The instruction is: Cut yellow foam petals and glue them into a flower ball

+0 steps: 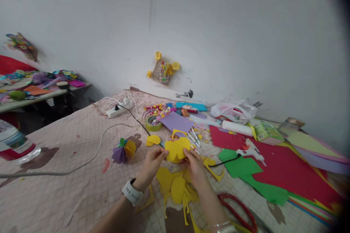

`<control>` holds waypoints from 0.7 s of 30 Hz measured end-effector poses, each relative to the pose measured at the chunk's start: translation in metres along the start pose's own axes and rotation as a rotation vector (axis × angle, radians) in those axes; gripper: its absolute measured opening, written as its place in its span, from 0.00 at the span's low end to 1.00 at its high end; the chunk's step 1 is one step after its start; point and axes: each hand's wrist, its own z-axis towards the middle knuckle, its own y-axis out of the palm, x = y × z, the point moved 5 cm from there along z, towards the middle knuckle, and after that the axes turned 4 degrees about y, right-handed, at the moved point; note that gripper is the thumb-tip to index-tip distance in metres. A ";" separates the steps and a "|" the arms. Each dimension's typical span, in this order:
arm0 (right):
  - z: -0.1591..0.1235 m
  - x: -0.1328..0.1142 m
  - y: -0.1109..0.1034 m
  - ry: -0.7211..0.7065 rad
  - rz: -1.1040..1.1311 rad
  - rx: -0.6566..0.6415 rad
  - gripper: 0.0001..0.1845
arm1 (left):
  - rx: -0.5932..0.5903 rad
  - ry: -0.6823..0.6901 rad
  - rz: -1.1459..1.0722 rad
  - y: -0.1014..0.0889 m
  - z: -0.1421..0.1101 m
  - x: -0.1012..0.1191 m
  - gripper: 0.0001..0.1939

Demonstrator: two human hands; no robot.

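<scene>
A yellow paper cutout (176, 149) with rounded lobes is held up over the table between my two hands. My left hand (153, 162), with a white watch at the wrist, pinches its left edge. On the opposite edge, the fingers of my right hand (193, 162) are closed. Below them lie more yellow paper pieces (177, 189) and cut scraps. A smaller yellow piece (153, 140) rests just beyond my left hand. To the left stands a purple and orange folded paper flower (124, 151) with a green tip.
Red-handled scissors (237, 211) lie near my right forearm. A white glue gun (251, 151) rests on red and green sheets (284, 164). Tape (153, 123), markers (194, 136) and purple paper (177, 122) sit farther back. A white cable (102, 142) crosses the left side from a power strip (119, 109); a jar (15, 143) stands far left.
</scene>
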 end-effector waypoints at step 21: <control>0.000 -0.014 -0.008 -0.058 -0.120 0.033 0.17 | -0.316 -0.042 0.200 -0.012 0.004 0.003 0.15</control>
